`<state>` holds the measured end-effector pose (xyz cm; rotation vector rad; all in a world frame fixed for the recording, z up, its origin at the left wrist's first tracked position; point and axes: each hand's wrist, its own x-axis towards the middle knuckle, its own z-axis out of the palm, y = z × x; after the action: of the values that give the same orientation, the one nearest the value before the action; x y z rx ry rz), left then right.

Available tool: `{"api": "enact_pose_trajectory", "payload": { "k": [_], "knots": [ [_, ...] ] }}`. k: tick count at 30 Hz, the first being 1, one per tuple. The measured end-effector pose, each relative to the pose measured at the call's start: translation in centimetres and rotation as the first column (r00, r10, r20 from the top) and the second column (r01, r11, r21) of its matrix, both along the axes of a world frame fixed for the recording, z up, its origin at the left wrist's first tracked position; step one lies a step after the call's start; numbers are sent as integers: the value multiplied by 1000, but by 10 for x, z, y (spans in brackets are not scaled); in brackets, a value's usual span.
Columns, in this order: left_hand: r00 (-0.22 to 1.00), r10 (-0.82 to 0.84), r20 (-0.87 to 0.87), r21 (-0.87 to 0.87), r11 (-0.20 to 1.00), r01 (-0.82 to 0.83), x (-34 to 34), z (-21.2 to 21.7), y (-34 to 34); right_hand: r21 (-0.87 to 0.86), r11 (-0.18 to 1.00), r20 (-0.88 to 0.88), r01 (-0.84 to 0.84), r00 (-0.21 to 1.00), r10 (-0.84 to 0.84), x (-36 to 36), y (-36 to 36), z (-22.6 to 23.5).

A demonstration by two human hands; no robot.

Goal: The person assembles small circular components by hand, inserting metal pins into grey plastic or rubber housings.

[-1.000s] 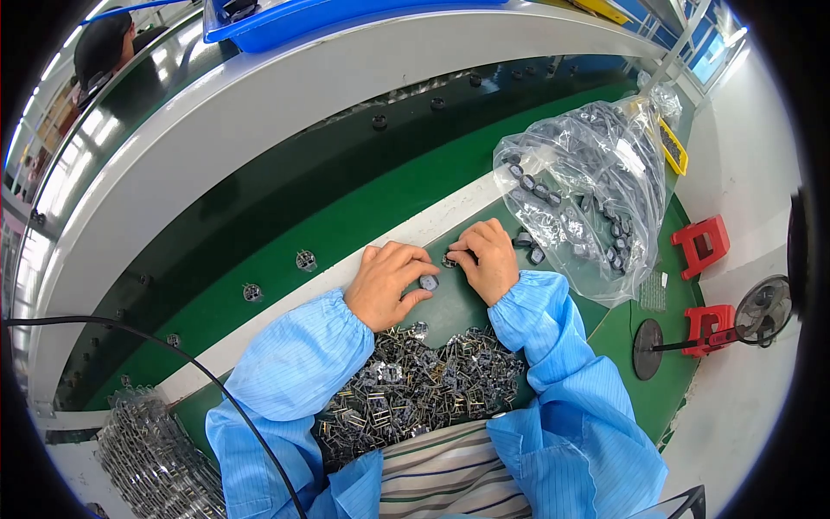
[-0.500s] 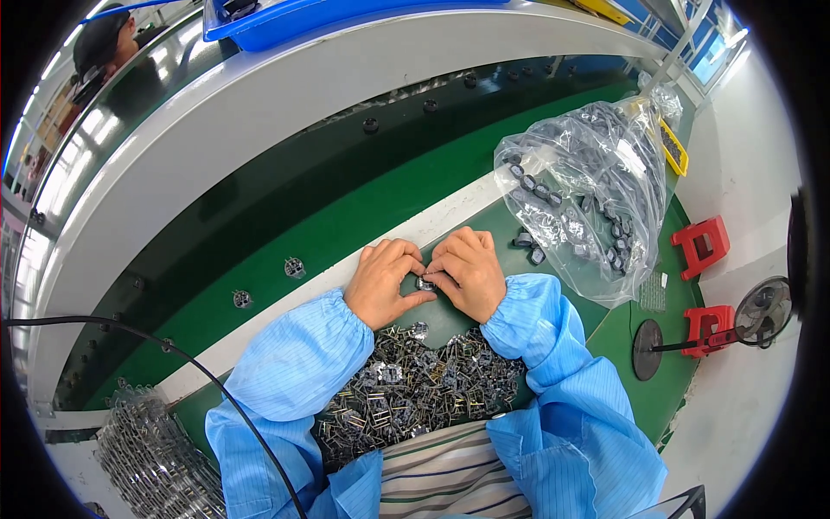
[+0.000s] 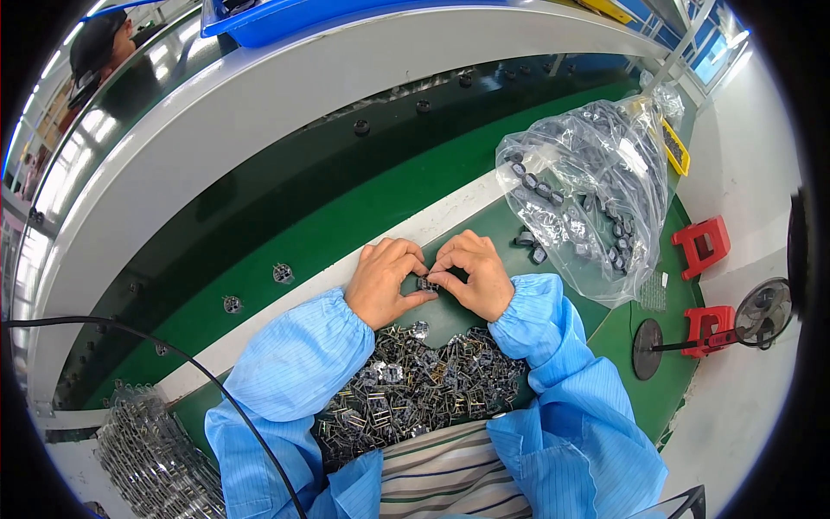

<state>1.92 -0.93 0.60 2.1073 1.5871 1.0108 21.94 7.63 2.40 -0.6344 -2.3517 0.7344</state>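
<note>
My left hand and my right hand meet over the green bench, fingertips pinched on one small black part with metal bits. Its finer details are too small to make out, and the fingers hide some of it. Close below both hands, between my forearms, spreads a heap of small metal-pinned components. Right of my right hand, a clear plastic bag holds many round black parts, and a few black pieces lie at its mouth.
Beyond a pale ledge runs a green conveyor belt carrying small assemblies. Stacked clear trays stand lower left, near a black cable. To the right are a fan, red stools and a yellow bin. A person is at far left.
The assemblies and black parts on the belt have shifted left. My right hand has drawn slightly to the right, its fingers still at the small part; my left hand stays about where it was.
</note>
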Motion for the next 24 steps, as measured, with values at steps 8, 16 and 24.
{"api": "enact_pose_trajectory", "payload": {
  "k": [8,16,24],
  "knots": [
    [1000,5,-18,2,1000,-5,-4,1,0,363,932,59,21,997,-45,-13,-9,5],
    [1000,-8,25,66,998,6,0,-1,2,144,990,29,0,1000,-4,3,1,5],
    [903,319,287,123,923,-366,-49,-21,22,247,885,239,394,861,-449,88,-18,44]
  ]
}}
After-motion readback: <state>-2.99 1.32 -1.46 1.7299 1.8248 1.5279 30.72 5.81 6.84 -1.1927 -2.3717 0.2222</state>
